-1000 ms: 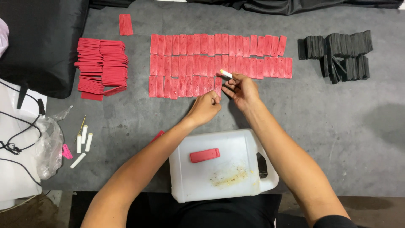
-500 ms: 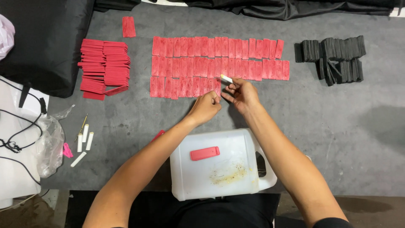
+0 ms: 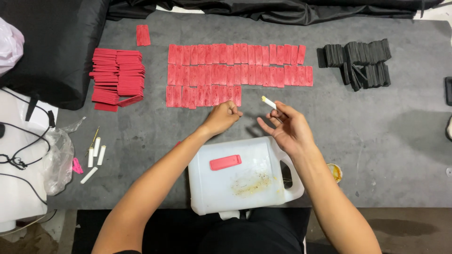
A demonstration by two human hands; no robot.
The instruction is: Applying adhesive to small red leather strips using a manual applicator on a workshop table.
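Laying flat red rectangular pieces (image 3: 238,66) in rows on the grey table (image 3: 376,131) — two rows full, a third half done, stacked pile (image 3: 117,77) waiting at left; right hand (image 3: 287,127) pinching small white stick (image 3: 269,102), left hand (image 3: 223,117) curling closed beside the near row's end.

White plastic jug (image 3: 235,183) lying flat at table's near edge; crumpled clear plastic bag (image 3: 59,157) at left.

Three rows of red pieces (image 3: 238,70), one white jug (image 3: 240,176), three loose white sticks (image 3: 94,157), two hands.
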